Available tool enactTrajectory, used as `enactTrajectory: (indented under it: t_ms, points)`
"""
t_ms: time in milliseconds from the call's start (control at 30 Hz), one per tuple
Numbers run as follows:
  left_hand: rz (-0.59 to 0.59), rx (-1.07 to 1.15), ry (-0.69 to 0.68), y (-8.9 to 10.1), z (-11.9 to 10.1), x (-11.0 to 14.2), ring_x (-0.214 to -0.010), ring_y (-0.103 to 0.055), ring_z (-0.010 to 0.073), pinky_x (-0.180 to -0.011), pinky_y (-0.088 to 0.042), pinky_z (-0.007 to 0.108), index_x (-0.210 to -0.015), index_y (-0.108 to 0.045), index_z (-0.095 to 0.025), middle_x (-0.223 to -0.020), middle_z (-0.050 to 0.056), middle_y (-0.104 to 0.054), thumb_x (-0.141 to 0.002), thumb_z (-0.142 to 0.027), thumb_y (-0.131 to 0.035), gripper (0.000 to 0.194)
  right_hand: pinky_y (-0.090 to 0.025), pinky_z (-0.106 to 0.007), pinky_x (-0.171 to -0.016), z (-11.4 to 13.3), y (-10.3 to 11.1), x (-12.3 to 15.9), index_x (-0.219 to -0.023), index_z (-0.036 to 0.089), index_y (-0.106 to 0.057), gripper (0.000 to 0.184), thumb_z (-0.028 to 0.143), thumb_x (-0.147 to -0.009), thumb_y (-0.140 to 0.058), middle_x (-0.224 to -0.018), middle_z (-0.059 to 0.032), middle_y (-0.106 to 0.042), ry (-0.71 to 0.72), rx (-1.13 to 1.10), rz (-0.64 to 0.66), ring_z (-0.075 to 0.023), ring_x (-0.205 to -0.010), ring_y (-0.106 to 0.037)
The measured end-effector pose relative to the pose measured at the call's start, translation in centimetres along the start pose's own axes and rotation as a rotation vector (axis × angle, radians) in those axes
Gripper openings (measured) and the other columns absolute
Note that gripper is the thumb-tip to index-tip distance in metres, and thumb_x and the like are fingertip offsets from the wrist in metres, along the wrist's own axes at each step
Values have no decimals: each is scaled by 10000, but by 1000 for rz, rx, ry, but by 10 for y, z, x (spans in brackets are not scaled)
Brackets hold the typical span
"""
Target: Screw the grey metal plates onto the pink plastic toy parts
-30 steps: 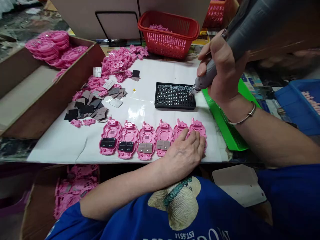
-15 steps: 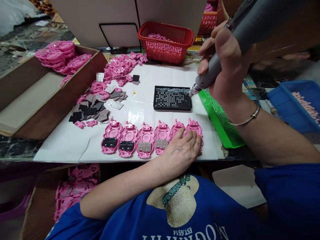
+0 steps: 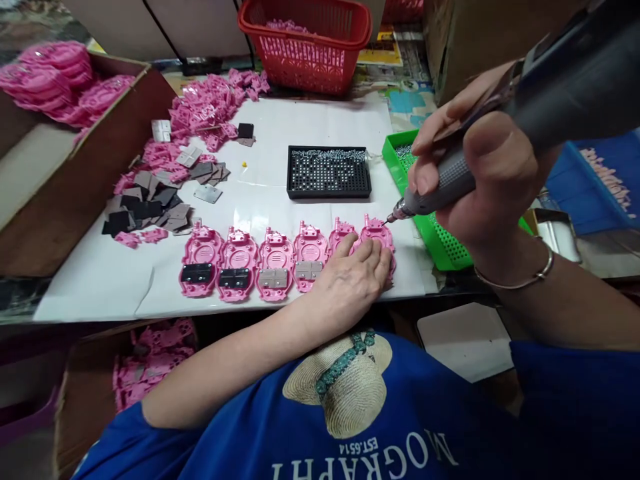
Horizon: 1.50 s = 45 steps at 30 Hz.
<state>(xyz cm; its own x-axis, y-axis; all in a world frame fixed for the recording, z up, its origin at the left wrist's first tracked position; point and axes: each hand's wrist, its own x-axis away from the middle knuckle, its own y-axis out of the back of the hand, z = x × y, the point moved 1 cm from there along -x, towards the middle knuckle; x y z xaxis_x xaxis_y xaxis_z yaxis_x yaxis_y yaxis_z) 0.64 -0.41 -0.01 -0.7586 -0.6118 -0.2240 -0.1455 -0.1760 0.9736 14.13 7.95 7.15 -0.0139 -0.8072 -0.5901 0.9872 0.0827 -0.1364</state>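
Observation:
Several pink plastic shells (image 3: pixel 240 265) lie in a row along the near edge of a white sheet (image 3: pixel 310 127), each with a small metal plate at its lower end. My left hand (image 3: pixel 353 280) lies flat, fingers stretched out, on the two rightmost shells (image 3: pixel 376 233). My right hand (image 3: pixel 477 180) is closed round a grey electric screwdriver (image 3: pixel 445 187). Its tip touches the top right of the last shell. A black screw tray (image 3: pixel 329 173) full of screws sits behind the row.
A green perforated tray (image 3: pixel 440 237) stands right of the sheet, a blue bin (image 3: pixel 595 180) farther right. Loose pink parts and metal plates (image 3: pixel 165 193) pile at left. Beyond the sheet stands a red basket (image 3: pixel 310 40). Cardboard boxes (image 3: pixel 60 167) of pink shells stand left and below.
My right hand has brought the screwdriver down from the black screw tray to the rightmost pink shell. The left hand stays on the shells. The camera has shifted.

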Motion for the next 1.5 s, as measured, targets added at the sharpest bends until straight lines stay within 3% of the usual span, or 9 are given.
enactTrajectory:
  t_ms: [167,400,567,733,1000,1133,1200,1333,1500]
  points:
    - [-5,-6,4,-1,0,1,-1197,-560,271,-1070,-406,491,-1335,-510,-16,-1271,157,-642,-990,-165,-435,383,-392,-359,-467,0,-2,2,-788,304,-661,164,451,-745,-721,-726,6,-603,-43,53,21,-161,-472,-495]
    - [-17,6,1,0,0,1,-1199,-559,271,-1066,-406,489,-1329,-507,-9,-1269,163,-641,-989,-160,-446,377,-447,-372,-529,-1,0,4,-829,338,-680,119,435,-765,-702,-608,25,-547,-51,79,19,-185,-501,-517]
    - [-2,0,-2,0,0,0,-1205,-556,279,-1057,-408,487,-1346,-493,-1,-1282,178,-629,-1004,-178,-419,392,-398,-344,-457,1,-3,5,-732,320,-651,132,427,-750,-726,-586,33,-542,-31,44,64,-159,-455,-481]
    - [21,15,-3,1,0,0,-1213,-552,276,-1055,-408,484,-1362,-480,0,-1299,172,-624,-1001,-154,-402,400,-350,-302,-369,0,-7,7,-584,273,-507,336,444,-776,-723,-505,44,-465,-77,42,202,-134,-393,-415]
    - [34,-8,4,1,-1,-2,-1190,-564,259,-1076,-390,472,-1343,-493,-16,-1275,163,-632,-991,-148,-430,381,-313,-311,-367,-5,-6,-17,-819,264,-664,205,451,-755,-720,-684,7,-669,-58,-36,109,-131,-410,-469]
    - [-57,-7,45,13,6,15,-1298,-501,266,-1111,-358,464,-1339,-521,-66,-1415,162,-550,-1031,-323,-416,415,-321,-308,-413,3,-16,-37,-835,295,-657,163,442,-785,-706,-664,36,-657,49,-16,30,-135,-443,-475]
    - [-74,-30,92,20,11,30,-1297,-497,284,-1100,-359,471,-1322,-535,-51,-1405,178,-556,-1024,-369,-429,448,-339,-301,-437,-2,-23,-45,-811,299,-651,132,425,-808,-692,-657,42,-651,59,-4,18,-136,-462,-495]
    - [48,-79,90,28,18,49,-1221,-529,295,-1050,-381,473,-1300,-543,-19,-1304,181,-621,-981,-223,-475,385,-339,-294,-443,-28,-32,-60,-745,292,-637,152,410,-793,-719,-641,52,-635,42,-13,-17,-131,-462,-510]
    - [82,-86,46,27,15,46,-1158,-553,281,-990,-418,444,-1288,-545,8,-1232,176,-654,-957,-115,-420,374,-348,-298,-436,-55,-29,-71,-700,308,-607,206,458,-756,-737,-633,80,-640,52,30,-51,-125,-464,-520]
